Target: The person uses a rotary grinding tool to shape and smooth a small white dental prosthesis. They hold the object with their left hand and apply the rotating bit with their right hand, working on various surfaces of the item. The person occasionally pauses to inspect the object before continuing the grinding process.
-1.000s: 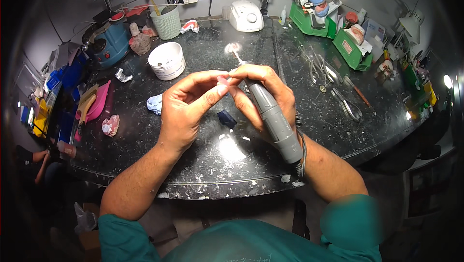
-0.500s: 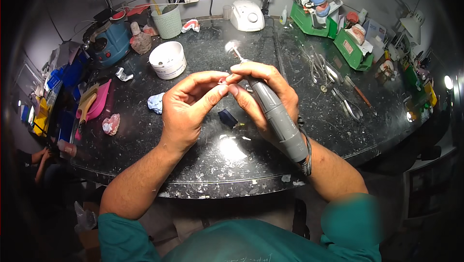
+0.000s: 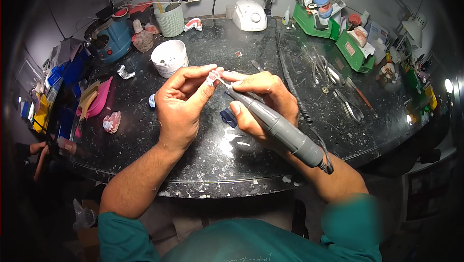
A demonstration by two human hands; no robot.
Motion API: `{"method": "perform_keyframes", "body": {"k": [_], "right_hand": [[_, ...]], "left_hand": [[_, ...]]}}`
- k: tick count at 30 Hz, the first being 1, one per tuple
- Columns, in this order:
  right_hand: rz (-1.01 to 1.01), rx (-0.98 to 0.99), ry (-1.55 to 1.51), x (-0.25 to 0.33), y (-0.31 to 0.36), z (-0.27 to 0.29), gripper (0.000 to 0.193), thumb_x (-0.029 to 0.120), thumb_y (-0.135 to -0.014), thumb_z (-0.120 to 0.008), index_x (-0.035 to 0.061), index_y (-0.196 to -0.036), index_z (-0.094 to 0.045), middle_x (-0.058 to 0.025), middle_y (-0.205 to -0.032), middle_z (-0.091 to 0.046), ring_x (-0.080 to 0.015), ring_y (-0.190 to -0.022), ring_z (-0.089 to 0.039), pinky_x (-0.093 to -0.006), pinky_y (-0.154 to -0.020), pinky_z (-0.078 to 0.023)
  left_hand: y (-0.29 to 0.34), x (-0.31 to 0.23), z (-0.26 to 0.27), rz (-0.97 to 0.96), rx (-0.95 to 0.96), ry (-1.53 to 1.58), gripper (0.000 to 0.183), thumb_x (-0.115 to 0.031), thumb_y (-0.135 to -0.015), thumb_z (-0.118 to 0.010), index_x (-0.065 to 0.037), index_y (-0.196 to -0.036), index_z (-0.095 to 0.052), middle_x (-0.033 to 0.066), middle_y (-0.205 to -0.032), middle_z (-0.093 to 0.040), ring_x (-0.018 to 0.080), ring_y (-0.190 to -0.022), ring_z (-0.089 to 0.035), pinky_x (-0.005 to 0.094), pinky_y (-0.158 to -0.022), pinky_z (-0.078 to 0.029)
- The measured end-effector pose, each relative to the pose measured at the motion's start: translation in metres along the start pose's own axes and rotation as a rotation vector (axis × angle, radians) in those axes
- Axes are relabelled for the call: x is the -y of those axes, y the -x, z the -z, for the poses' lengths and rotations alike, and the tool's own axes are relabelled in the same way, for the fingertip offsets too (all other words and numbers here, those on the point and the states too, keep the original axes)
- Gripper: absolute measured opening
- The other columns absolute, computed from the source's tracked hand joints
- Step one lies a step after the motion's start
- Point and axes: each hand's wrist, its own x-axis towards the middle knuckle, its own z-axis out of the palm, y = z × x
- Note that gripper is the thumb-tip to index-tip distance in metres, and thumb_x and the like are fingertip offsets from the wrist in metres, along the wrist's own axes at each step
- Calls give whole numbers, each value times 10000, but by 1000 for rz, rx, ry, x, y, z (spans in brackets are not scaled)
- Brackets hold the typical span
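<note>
Between the thumb and fingers of my left hand (image 3: 180, 105) is a small pink and whitish dental piece (image 3: 213, 77), partly hidden by the fingertips. My right hand (image 3: 273, 95) is wrapped round a grey rotary handpiece (image 3: 285, 129), tilted with its back end toward me. The thin tip of the handpiece points left and meets the dental piece, or nearly so; actual contact is hard to tell. Below the hands lies a small dark blue block (image 3: 229, 117). Behind my left hand stands a white tub (image 3: 169, 64).
The handpiece's dark cord (image 3: 285, 64) runs across the black bench. Metal tools (image 3: 328, 71) and green boxes (image 3: 355, 51) stand to the right. At left are a pink dustpan (image 3: 100, 98), a pinkish plaster lump (image 3: 111, 123) and a blue machine (image 3: 112, 44). A white control unit (image 3: 249, 16) sits at the back.
The handpiece has turned, its tip swinging from pointing away past the fingers to pointing left at the dental piece. More of that piece shows now. The fingers of my right hand have shifted along the handpiece.
</note>
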Motion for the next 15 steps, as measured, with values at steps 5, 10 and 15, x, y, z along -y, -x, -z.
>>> {"method": "perform_keyframes", "body": {"k": [5,10,15], "right_hand": [[24,3,37,1,-2,1,348,-16,-761,-757,-18,-1082,-622,-195,-1054,-693,-315,-1024,-721,-389,-904,-577],[35,-4,26,-4,1,0,359,-15,-757,-763,-15,-1086,-620,-183,-1034,-683,-309,-997,-721,-390,-903,-575],[35,-12,49,-3,0,0,361,-2,-763,-767,-9,-1094,-624,-166,-1009,-679,-293,-935,-715,-395,-918,-570]], "left_hand": [[1,2,2,-13,-2,-49,213,17,-929,-702,50,-1138,-676,171,-1137,-725,203,-1074,-697,323,-986,-541],[0,1,0,-21,-9,-79,231,20,-922,-710,51,-1151,-689,160,-1128,-730,194,-1067,-698,305,-973,-545],[1,-1,4,-37,-6,-160,238,18,-917,-716,43,-1154,-704,149,-1118,-736,182,-1055,-698,296,-959,-551]]}}
